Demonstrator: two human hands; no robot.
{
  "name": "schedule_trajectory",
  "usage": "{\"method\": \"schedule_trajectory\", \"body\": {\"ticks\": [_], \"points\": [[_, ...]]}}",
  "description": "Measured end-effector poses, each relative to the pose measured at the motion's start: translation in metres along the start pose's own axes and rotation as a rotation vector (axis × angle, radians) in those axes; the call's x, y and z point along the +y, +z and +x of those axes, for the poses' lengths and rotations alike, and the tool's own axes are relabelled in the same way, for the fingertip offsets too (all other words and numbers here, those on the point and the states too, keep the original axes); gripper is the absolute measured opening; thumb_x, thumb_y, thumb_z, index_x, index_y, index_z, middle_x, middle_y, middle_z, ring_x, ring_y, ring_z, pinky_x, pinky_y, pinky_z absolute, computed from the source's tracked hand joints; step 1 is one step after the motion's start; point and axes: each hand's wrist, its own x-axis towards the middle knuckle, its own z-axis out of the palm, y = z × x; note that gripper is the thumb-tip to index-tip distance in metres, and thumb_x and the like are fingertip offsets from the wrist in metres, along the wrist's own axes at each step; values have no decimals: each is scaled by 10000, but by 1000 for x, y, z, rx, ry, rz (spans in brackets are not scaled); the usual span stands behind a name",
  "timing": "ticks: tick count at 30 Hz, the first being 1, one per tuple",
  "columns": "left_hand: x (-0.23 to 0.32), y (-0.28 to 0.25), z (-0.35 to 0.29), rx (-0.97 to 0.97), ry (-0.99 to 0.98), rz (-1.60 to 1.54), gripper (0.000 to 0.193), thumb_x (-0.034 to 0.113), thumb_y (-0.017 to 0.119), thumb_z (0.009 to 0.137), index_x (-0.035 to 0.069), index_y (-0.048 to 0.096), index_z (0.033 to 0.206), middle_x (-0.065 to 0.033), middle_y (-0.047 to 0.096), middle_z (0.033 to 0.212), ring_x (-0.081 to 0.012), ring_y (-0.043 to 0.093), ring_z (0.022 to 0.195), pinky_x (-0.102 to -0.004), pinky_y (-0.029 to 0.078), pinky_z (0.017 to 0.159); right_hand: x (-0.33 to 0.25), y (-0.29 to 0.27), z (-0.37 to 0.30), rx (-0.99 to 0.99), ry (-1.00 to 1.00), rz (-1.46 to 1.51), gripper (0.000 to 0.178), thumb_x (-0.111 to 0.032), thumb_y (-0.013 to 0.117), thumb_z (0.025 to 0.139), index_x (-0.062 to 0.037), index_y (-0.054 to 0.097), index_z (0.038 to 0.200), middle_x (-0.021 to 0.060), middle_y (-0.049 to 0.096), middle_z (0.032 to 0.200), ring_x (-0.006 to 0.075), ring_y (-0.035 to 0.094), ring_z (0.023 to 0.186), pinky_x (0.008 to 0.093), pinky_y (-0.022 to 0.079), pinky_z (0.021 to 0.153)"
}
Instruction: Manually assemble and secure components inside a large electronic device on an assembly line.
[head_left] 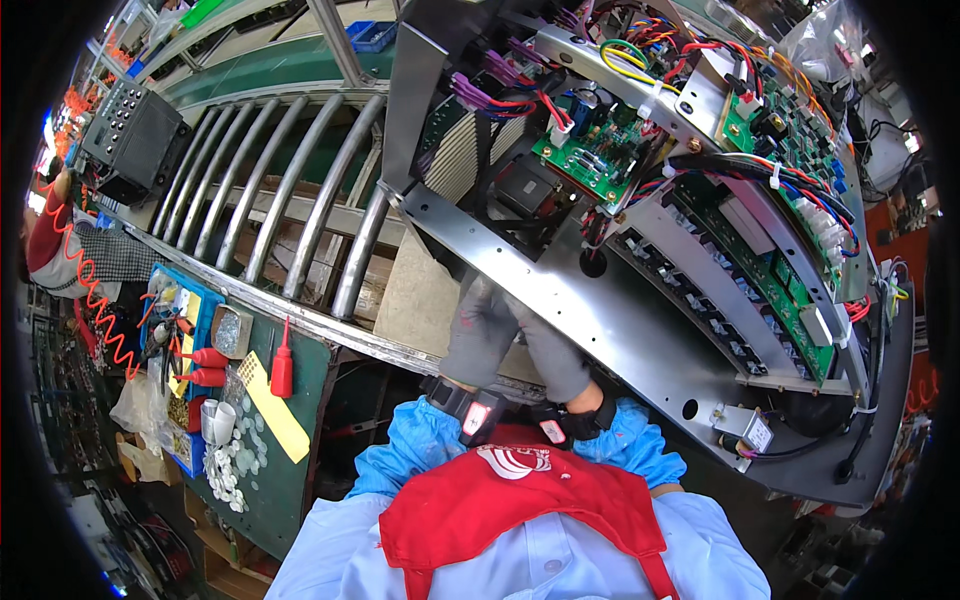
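A large open metal chassis (560,310) stands tilted across the right half of the view. Green circuit boards (595,160) and bundles of coloured wires (500,100) fill its inside. Both my hands wear grey gloves and reach to its lower near edge. My left hand (475,335) and my right hand (545,355) are side by side, close together. The chassis edge covers their fingertips, so their grip on it cannot be made out. Under them lies a beige board (415,295).
A roller conveyor (270,190) runs off to the left, with a black equipment box (125,140) at its far end and another person's sleeve (50,240) beside it. On the green side table (300,430) are red bottles (282,370), a yellow strip (275,415) and small white parts (230,480).
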Motion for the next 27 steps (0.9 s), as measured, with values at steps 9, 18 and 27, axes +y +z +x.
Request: {"method": "schedule_trajectory", "body": {"ticks": [9,18,27], "points": [[15,14,-6,-35,-148,-321,480,307,646,983,49,529,1371,-109,609,1324,-272,583,1224,-429,458,1062,-75,-17,-58,-54,-121,-718,344,-248,758,862,-38,685,1125,184,675,995,358,655,838,446,512,747],[5,5,6,5,-147,-477,624,222,678,954,122,388,1498,-114,576,1357,-276,593,1220,-438,492,1048,-115,27,24,111,-279,-1261,776,-317,791,773,-24,465,1414,181,624,1109,361,562,1142,518,390,935],[23,20,-3,-32,58,-262,544,223,618,999,81,409,1480,-109,511,1389,-230,563,1243,-382,488,1036,-98,50,37,209,-291,-1391,786,-212,748,748,-79,451,1464,180,662,1167,374,569,1187,551,369,1034]]}}
